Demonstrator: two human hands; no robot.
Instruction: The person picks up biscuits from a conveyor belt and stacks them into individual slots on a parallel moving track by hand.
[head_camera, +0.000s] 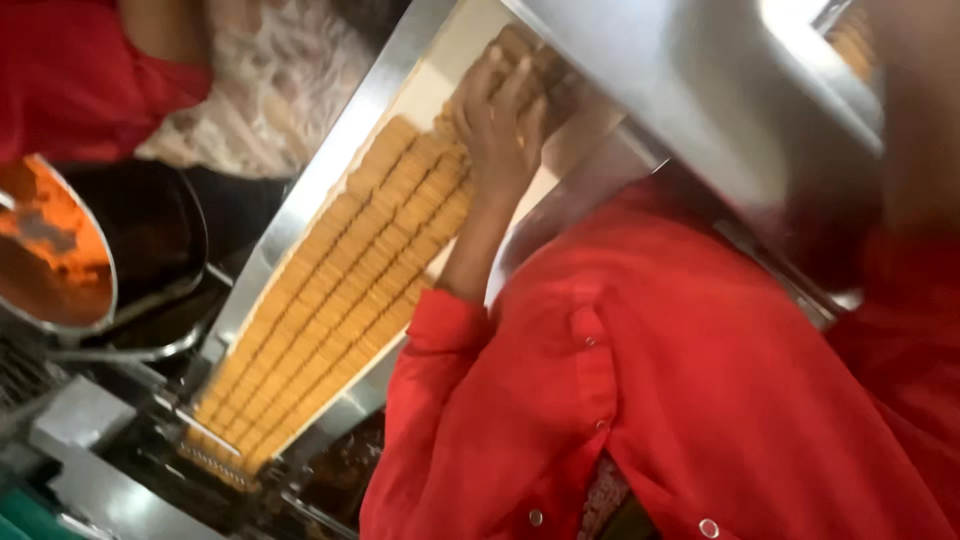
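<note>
— Hands? One hand (500, 125) lies open, fingers spread on the biscuits (340, 300); whose it is I cannot tell.
— Where are they?
— Rows run below it down the steel chute (330, 160). Light, flat pressure seems best.

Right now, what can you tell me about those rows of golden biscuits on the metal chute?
The biscuits are small, golden-brown rectangles packed edge to edge in several long parallel rows. They lie in a slanted, shiny steel chute running from upper right down to lower left, where the rows end at a machine part. Their tops look ridged, though blur hides fine detail. One hand, on a red-sleeved arm, rests on the upper rows, fingers spread over them. Whose hand it is cannot be told; no other hand shows.
</note>
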